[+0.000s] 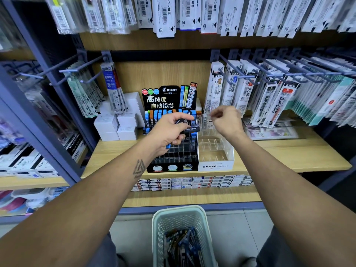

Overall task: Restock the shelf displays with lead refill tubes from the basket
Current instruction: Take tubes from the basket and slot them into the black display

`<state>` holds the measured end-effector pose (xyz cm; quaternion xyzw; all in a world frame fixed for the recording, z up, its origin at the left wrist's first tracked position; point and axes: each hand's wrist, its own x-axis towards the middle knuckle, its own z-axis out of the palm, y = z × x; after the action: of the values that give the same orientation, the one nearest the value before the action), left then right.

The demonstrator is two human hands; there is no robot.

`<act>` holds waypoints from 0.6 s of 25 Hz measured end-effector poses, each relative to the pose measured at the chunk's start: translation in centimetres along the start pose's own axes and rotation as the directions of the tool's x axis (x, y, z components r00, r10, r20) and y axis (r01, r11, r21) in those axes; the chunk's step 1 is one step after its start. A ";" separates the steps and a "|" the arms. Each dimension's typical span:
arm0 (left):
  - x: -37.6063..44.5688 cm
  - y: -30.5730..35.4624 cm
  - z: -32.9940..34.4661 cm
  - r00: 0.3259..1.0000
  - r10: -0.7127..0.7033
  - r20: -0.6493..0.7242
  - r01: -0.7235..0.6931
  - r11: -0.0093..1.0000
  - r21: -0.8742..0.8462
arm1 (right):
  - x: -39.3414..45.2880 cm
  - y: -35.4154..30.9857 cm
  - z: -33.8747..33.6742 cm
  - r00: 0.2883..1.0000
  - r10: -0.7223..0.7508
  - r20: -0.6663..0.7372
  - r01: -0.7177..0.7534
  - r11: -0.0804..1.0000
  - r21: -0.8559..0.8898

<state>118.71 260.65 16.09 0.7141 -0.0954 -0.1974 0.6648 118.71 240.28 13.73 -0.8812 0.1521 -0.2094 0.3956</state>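
My left hand (169, 132) grips a small bunch of lead refill tubes (189, 126), dark with blue caps, in front of the black Pilot display stand (173, 166). Blue and orange capped tubes fill the stand's back rows; its front slots look empty. My right hand (226, 119) hovers over the clear Mono display (215, 165) to the right, fingers loosely curled with the fingertips close together; nothing shows between them. A pale green basket (159, 224) sits low in the middle, holding several more tubes (183, 245).
White boxes (115, 128) are stacked left of the Pilot stand. Packaged refills hang on metal hooks (240, 74) above right and left. Small boxes (192, 183) line the shelf beneath. The wooden shelf (289, 157) has bare surface to the right.
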 end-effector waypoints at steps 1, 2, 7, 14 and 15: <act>-0.2 0.0 0.0 1.000 0.007 0.006 -0.007 1.000 -0.002 | -0.4 -0.4 0.2 1.000 0.002 0.026 -0.003 0.999 0.042; -0.4 0.1 0.0 1.000 0.009 0.006 -0.009 1.000 -0.003 | -0.7 -0.7 0.4 1.000 -0.006 0.030 0.004 0.999 0.049; -0.8 0.2 -0.4 1.000 -0.005 -0.017 0.005 1.000 -0.007 | -0.1 -0.1 1.0 0.997 0.077 -0.018 -0.079 0.974 -0.214; 0.3 -0.1 -0.9 1.000 -0.010 -0.023 0.010 1.000 0.027 | 0.7 -1.1 3.2 0.989 0.119 -0.093 -0.147 0.891 -0.430; 0.4 -0.1 -0.8 1.000 -0.009 -0.023 0.010 1.000 0.029 | 0.7 -1.3 3.0 0.986 0.136 -0.095 -0.162 0.904 -0.396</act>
<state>119.38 261.21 15.95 0.7265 -0.0872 -0.1907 0.6544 120.96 242.68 13.10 -0.9222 0.2716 -0.1712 0.2156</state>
